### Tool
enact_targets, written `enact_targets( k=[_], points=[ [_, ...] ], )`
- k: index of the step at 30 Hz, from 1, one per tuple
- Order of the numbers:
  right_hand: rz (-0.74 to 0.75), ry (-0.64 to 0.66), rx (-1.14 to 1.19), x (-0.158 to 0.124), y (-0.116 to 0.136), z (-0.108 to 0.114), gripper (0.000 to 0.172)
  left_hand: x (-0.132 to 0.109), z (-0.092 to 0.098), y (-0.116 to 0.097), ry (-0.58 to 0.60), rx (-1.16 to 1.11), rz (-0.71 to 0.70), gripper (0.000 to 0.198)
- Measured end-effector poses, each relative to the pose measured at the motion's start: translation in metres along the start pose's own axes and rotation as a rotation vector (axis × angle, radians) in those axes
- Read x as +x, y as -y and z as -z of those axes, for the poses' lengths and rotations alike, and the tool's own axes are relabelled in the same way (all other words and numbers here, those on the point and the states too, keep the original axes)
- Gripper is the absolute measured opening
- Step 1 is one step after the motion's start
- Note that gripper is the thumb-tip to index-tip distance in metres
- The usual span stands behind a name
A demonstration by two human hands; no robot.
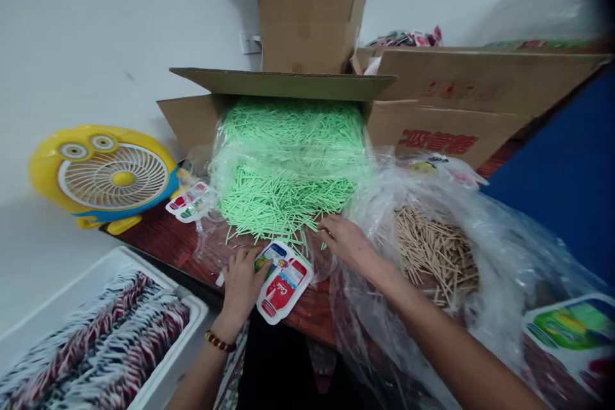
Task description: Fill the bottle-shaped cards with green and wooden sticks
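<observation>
White wall stands plain and smooth behind a dark red-brown wooden table, and brown cardboard boxes are stacked up at the back. One big box lies open on its side. Thin, light green sticks spill out of it in a huge messy heap, inside a crinkly clear plastic bag.

The person's left hand rests on the table near its front edge. Its fingers are curled round the left side of a small flat packet, holding it. The packet is shiny, white at the edges, with a red bottle shape and little colored squares printed on it. It lies flat on the table, just in front of the green heap. A bead bracelet sits on that wrist.

The right hand is at the front edge of the green sticks. Its fingers are bent down and touch the sticks. I cannot tell if it has pinched one.

To the right, another wrinkly clear bag holds a pile of thin tan wooden sticks. On the left stands a round yellow plastic fan with two big eyes and a blue base. More small packets lie beside it. Down at the bottom left, a white tray is full of red, white and dark packets set in rows.
</observation>
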State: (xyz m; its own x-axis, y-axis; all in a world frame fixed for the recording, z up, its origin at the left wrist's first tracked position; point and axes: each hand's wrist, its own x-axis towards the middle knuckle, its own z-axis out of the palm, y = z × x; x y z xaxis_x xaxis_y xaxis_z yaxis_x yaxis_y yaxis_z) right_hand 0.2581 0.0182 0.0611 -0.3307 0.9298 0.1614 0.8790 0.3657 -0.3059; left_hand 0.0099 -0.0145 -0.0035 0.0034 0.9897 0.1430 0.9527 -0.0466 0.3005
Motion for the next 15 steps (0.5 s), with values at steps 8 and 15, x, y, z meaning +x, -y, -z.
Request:
enact_targets(
  k=[8, 15],
  points=[
    [-0.095, 0.156, -0.301, 0.062, -0.017, -0.047, 0.026, 0.008, -0.009, 0.012, 0.007, -0.239, 0.004, 0.028],
    [-0.08, 0.177, -0.399, 0.084, -0.021, -0.059, 0.029, 0.016, -0.003, 0.018, 0.052, -0.396, 0.038, 0.018]
  ],
)
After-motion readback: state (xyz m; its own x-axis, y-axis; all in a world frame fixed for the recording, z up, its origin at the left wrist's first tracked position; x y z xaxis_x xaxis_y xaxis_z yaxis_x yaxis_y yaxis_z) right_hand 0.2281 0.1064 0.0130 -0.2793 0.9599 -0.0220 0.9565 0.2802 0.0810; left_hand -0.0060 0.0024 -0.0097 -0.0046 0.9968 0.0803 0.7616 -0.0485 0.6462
